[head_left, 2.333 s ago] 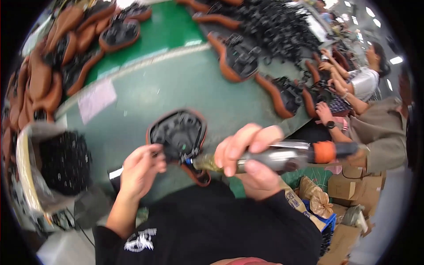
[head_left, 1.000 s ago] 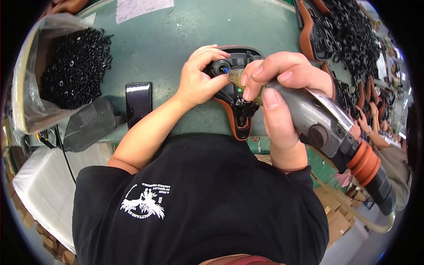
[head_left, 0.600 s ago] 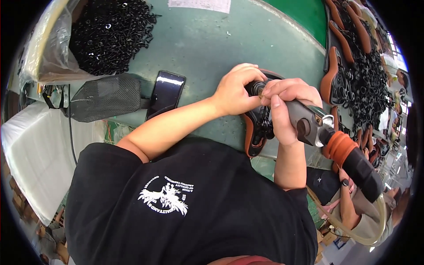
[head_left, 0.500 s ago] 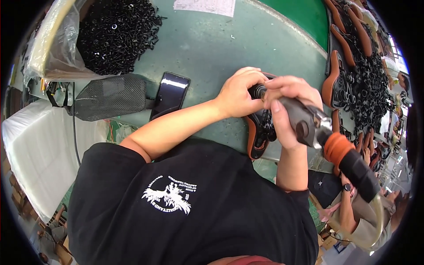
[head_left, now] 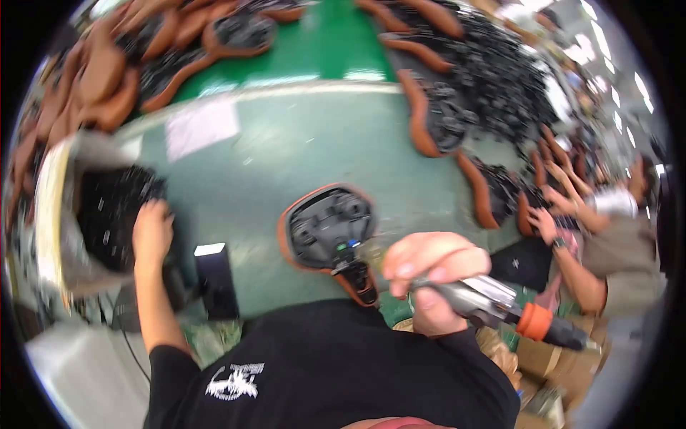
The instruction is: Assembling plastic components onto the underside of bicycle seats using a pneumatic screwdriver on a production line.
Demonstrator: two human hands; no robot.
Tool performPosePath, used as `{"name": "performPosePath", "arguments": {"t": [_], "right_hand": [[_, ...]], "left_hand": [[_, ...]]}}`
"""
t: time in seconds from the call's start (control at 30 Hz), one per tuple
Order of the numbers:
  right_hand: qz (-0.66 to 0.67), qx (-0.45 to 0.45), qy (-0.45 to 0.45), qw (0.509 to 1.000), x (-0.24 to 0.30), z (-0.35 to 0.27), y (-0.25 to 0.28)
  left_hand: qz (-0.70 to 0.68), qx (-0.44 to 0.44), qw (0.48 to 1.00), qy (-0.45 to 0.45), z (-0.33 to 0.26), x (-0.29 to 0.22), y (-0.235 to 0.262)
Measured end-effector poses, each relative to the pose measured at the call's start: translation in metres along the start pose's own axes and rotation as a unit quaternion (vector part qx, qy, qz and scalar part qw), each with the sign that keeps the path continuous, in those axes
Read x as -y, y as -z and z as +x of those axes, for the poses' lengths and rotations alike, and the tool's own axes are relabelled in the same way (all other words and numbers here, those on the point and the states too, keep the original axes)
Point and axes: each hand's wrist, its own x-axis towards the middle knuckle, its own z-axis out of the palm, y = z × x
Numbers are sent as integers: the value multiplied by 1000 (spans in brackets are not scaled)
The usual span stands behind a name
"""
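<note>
My right hand (head_left: 437, 275) grips a silver-grey air screwdriver (head_left: 475, 297) with an orange collar; its tip end is blurred. Just left of it a bicycle saddle (head_left: 314, 229) lies on the bench, black underside up and brown-orange edge showing. The saddle's narrow nose points toward me. Over at the left, my left hand (head_left: 152, 232) is at the near right edge of a heap of small black screws (head_left: 107, 214) in a plastic-lined box. Its fingers are bunched and closed; whatever they may hold is too blurred to see.
A phone (head_left: 216, 282) lies on the green bench (head_left: 261, 182), beside my left forearm. Farther back is a paper sheet (head_left: 202, 130). Brown saddles (head_left: 103, 71) are stacked far left; more saddles (head_left: 421, 121) and black parts (head_left: 500, 64) line the right, where a co-worker's arms (head_left: 572, 264) reach in.
My left hand has left the saddle and moved left to the screw heap. The screwdriver in my right hand has come off the saddle toward me. The view has swung, uncovering the saddle.
</note>
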Motion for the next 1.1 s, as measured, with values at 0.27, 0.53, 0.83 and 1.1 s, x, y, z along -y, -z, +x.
{"name": "performPosePath", "arguments": {"t": [0.27, 0.53, 0.83, 1.1], "right_hand": [[34, 0, -28, 999, 38, -5, 4], [81, -3, 25, 996, 39, 0, 8], [57, -31, 28, 998, 36, -22, 15], [36, -11, 39, 998, 40, -26, 18]], "left_hand": [[-620, 5, 784, -32, 4, -121, 16], [-890, 268, 356, -95, -42, -275, -2], [-849, 329, 393, -128, -25, -280, -7], [-771, 348, 494, -202, -1, -281, 6]]}}
